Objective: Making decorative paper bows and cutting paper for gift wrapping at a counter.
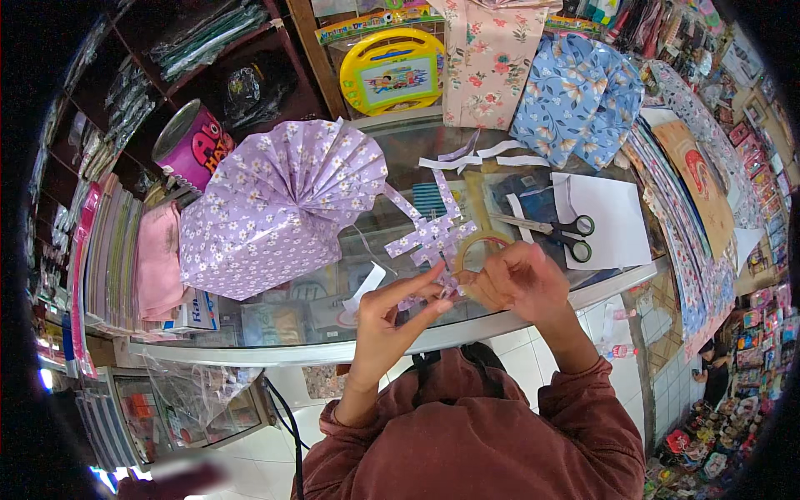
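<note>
My left hand (400,312) pinches a small strip of purple floral wrapping paper (447,281) between thumb and fingers, above the glass counter. Close by on the right, my right hand (522,281) has its fingers curled. Its fingertips come near the strip, and whether they hold anything is unclear. Partly behind that hand lies a roll of tape (465,251). Cut strips of the same paper (431,236) lie crossed just beyond my hands. To the left stands a gift (262,250) wrapped in purple daisy-patterned paper, topped with a pleated paper fan (300,162).
Black-handled scissors (556,230) lie partly on a white paper sheet (603,200). White paper scraps (500,150) are scattered farther back. Blue floral (578,100) and pink floral (494,62) wrapped items stand at the back. A purple tin (194,140) and stacked books (112,250) are at left.
</note>
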### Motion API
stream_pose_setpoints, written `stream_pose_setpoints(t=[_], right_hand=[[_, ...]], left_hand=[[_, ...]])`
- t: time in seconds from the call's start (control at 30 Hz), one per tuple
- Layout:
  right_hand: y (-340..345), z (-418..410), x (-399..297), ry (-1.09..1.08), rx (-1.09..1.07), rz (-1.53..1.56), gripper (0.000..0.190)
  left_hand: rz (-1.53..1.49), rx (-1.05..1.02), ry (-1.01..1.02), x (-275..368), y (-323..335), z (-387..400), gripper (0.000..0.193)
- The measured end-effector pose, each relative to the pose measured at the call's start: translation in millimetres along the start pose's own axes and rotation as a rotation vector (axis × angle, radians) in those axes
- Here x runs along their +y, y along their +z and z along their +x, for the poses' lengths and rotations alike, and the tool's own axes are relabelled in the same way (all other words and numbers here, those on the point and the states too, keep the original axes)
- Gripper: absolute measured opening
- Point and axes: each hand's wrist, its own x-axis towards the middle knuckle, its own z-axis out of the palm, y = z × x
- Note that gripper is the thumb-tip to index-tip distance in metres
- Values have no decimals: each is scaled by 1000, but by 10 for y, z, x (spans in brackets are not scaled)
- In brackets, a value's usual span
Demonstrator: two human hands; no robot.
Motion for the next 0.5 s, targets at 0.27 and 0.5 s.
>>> stream_pose_setpoints(t=[0.27,0.5], right_hand=[[45,36,-11,-42,1,67,56],[84,50,-113,-77,-12,-2,58]], left_hand=[[-178,-30,21,-46,-74,-19,37],[-655,10,-26,-81,-151,9,37]])
